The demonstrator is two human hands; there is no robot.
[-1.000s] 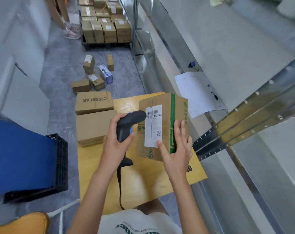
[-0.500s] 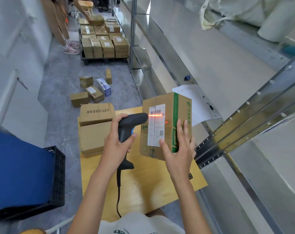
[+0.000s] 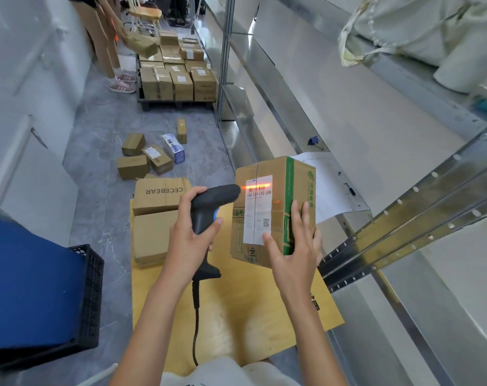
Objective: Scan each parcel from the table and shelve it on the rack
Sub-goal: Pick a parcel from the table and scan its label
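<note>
A cardboard parcel (image 3: 267, 174) with a green stripe and a white label is lifted above the wooden table (image 3: 236, 310). My right hand (image 3: 295, 252) grips its lower right corner, thumb on the label face, fingers on the green stripe. My left hand (image 3: 189, 240) grips a black corded scanner (image 3: 211, 201), its nose almost touching the label. A red scan line glows across the barcode at the label's top. The metal rack (image 3: 376, 224) runs along the right.
Two stacked boxes (image 3: 158, 207), the top one marked CECEBEAR, sit on the table's far left. A black crate with a blue cover (image 3: 86, 296) stands left. Loose boxes (image 3: 150, 157) lie on the floor, and a pallet of boxes (image 3: 178, 79) stands beyond beside a person's legs. A paper sheet (image 3: 325, 185) lies on the rack shelf.
The scanner's red line came on across the barcode. The parcel rose slightly off the table, still in my right hand. My view tilted up toward the far aisle.
</note>
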